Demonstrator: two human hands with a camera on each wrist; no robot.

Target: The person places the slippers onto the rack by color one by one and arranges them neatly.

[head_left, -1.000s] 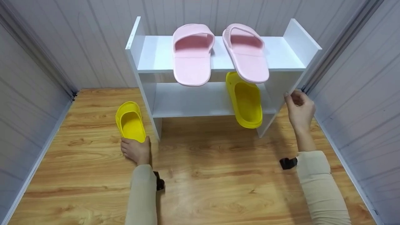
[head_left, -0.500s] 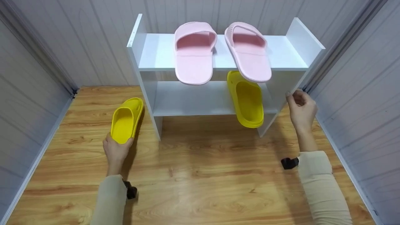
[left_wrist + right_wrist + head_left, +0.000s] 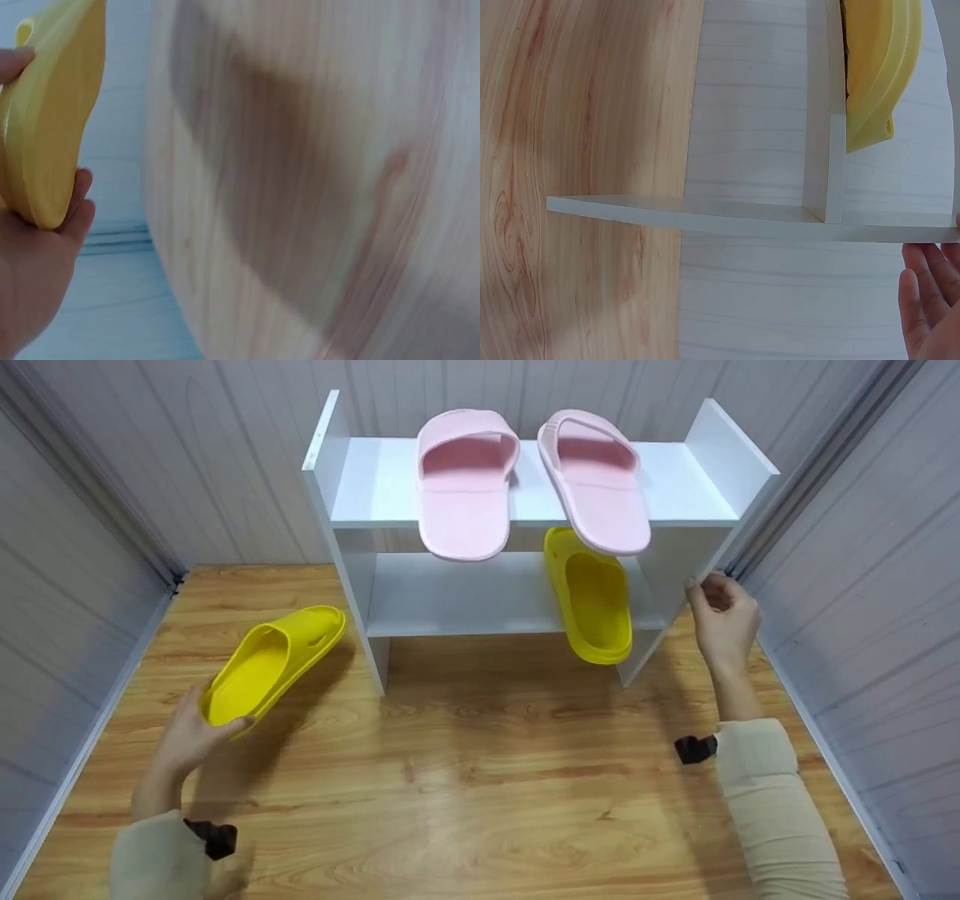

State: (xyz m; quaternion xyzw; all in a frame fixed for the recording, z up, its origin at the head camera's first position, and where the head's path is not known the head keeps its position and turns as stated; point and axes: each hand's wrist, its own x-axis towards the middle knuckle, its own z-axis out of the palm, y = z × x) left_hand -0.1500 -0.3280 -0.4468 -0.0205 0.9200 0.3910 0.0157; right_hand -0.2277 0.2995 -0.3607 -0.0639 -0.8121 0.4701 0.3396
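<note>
My left hand (image 3: 186, 739) grips a yellow clog (image 3: 281, 660) by its heel, thumb on one side and fingers on the other. The clog is tilted with its toe toward the rack, and in the left wrist view it hangs above the floor, its shadow below. At the right, my right hand (image 3: 726, 622) pinches the front edge of the white shoe rack's (image 3: 465, 592) side panel; in the right wrist view its fingers (image 3: 930, 281) lie along the panel's outer face. A second yellow clog (image 3: 600, 600) rests on the lower shelf, heel jutting over the front edge.
Two pink slippers (image 3: 465, 517) stand on the top shelf, their heels overhanging the front. The left stretch of the lower shelf is bare. Wood-patterned floor (image 3: 480, 780) lies before the rack, with panelled walls (image 3: 862, 607) behind and on both sides.
My left hand has moved left and toward me with the yellow clog, lifting it and turning its toe to the right. The right hand keeps its place on the rack.
</note>
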